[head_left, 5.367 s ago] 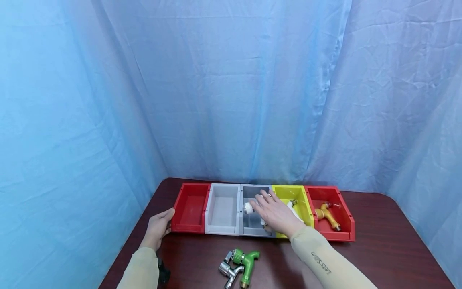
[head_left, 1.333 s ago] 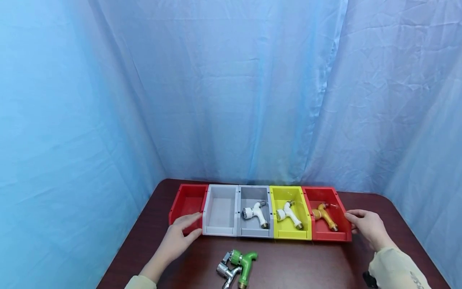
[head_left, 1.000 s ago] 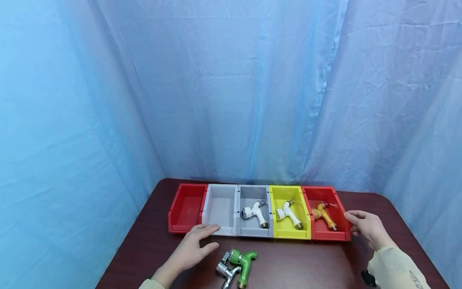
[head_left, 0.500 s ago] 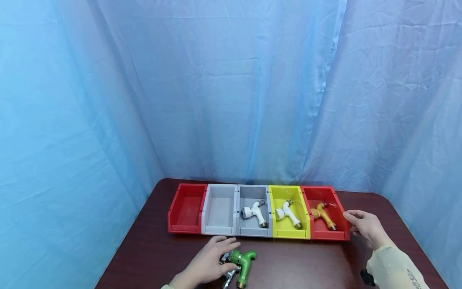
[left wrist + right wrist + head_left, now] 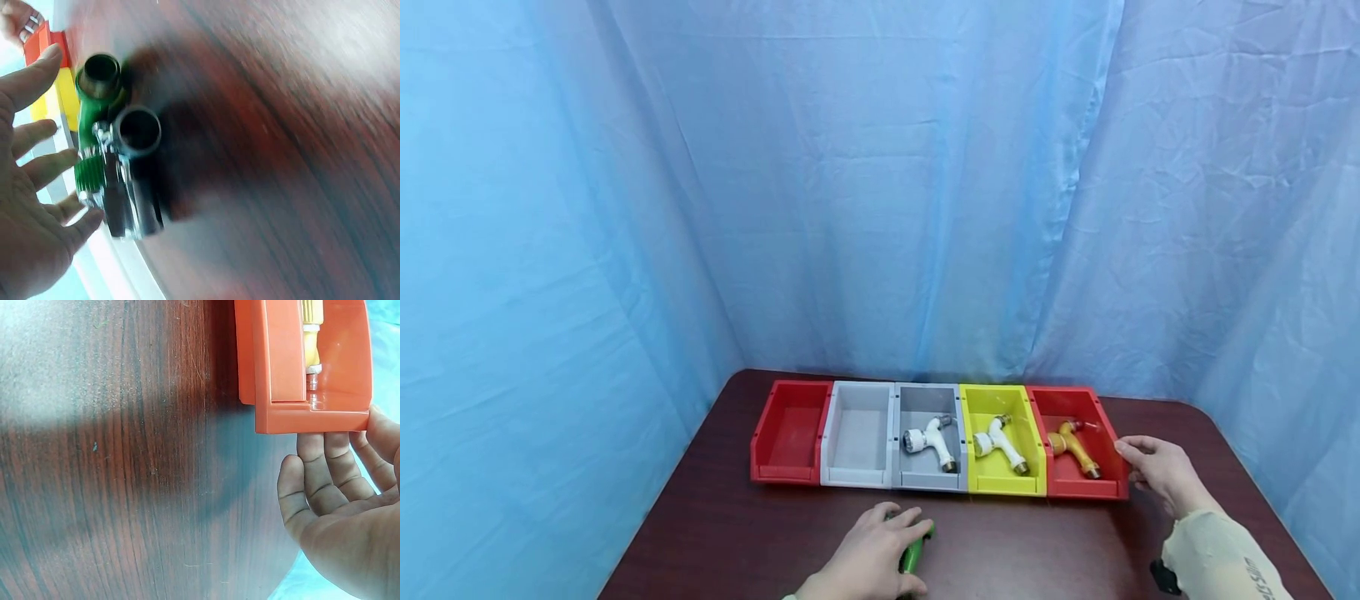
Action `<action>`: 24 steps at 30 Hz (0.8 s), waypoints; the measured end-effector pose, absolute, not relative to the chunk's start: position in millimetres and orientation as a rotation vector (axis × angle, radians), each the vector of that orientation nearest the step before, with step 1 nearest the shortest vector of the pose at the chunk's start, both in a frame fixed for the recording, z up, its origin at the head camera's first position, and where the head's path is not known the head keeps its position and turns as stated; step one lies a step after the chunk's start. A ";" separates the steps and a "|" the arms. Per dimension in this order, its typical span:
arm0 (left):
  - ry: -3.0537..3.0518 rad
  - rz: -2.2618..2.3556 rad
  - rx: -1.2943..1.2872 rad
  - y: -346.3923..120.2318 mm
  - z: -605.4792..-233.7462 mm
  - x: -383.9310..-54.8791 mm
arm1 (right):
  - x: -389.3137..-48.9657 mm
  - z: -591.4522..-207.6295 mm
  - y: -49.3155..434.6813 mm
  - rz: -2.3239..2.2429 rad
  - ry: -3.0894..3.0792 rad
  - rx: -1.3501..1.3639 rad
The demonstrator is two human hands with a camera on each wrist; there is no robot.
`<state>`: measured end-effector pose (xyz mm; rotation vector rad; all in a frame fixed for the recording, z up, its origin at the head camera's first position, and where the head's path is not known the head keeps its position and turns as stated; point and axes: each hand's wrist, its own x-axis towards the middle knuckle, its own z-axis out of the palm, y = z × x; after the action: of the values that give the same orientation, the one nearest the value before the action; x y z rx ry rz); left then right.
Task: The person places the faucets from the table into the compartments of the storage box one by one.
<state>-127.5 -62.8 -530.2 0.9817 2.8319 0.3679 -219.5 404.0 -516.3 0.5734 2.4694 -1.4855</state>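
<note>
A green tap (image 5: pixel 91 117) (its knob (image 5: pixel 89 175) ribbed) lies on the worktop (image 5: pixel 1022 550) close beside a shiny silver tap (image 5: pixel 116 190); an open-fronted red bin (image 5: pixel 1086 489) sits farther right.

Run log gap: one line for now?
left hand: near green tap, chrome tap | right hand: touches rightmost red bin | yellow tap: inside

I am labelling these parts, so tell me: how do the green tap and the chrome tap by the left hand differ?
Colour: the green tap is mostly green, the chrome tap shiny silver.
Handle: the green tap has a ribbed knob, the chrome tap a smooth, flat handle.
Head view: part of the green tap shows past the left hand, which hides the chrome tap.
Both have an open round end and lie close together.
</note>
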 end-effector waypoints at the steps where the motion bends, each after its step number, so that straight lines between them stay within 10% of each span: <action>1: 2.844 0.329 1.006 -60.7 -531.4 -127.0 | -219.5 -516.4 403.7 -1.481 2.473 0.573; 24: 2.653 0.120 1.094 -59.5 -532.1 -133.8 | -218.7 -514.1 403.5 -1.428 2.492 0.554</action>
<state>-133.8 -59.5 -532.1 1.0941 2.6534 0.1196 -218.7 403.5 -514.1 0.5541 2.4917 -1.4280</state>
